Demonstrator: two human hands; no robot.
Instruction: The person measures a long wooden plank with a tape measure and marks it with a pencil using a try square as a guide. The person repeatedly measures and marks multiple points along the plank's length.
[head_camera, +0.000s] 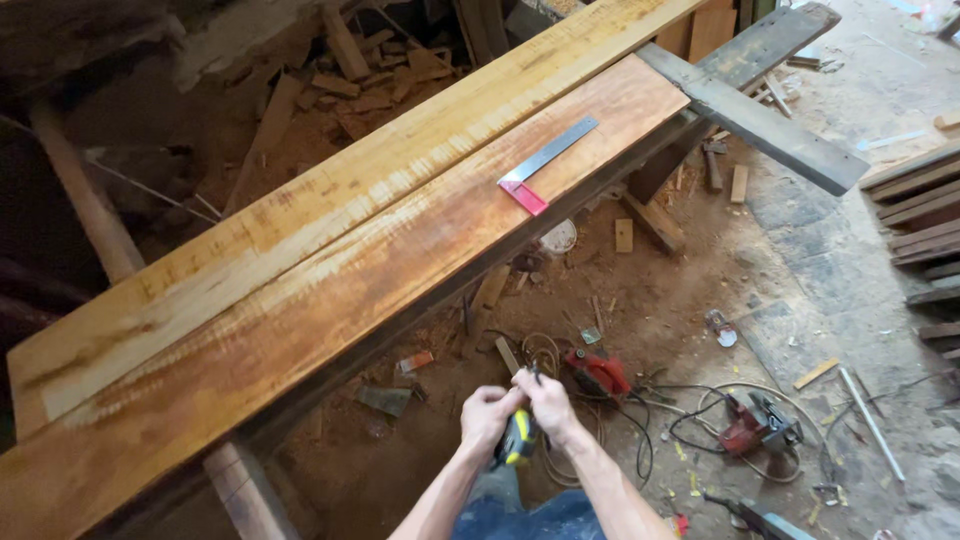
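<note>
Both hands, left (487, 412) & right (548, 400), grip yellow tape measure (518, 440), prob.

Orange-brown rippled-grain plank (330, 270), on it a silver-bladed, red-handled square (545, 165), below it a yellow-black tape measure (518, 440), red power tools (600, 375)

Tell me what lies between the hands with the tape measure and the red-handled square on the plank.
Nothing visible blocks it. Both the left hand and right hand grip the yellow tape measure below the plank's near edge. Only bare plank surface lies between them and the square.
</note>
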